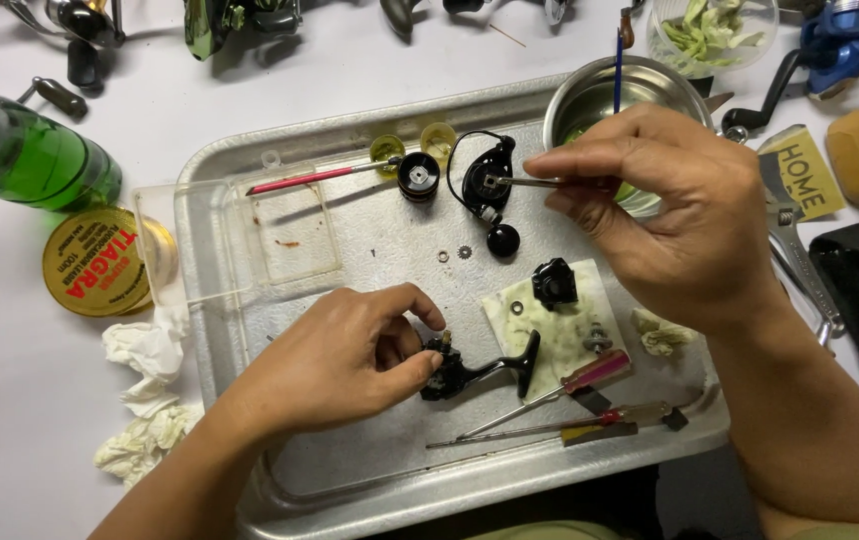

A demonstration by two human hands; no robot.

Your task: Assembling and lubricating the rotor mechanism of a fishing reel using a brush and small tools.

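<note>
Left hand (350, 365) pinching black reel body (450, 372) — glossy, greasy, curved stem ending in a flat foot — near tray (370, 470) front edge; right hand (680, 230) gripping thin metal tool (530, 182) toward back edge.

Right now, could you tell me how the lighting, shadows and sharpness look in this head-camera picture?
In the head view, light is bright and even; the metal tray shows soft glare along its rim, and the steel bowl gleams. Short soft shadows fall beside the left hand and under the right hand. The black reel body is sharp; top-edge items bend slightly from wide-angle distortion.
</note>
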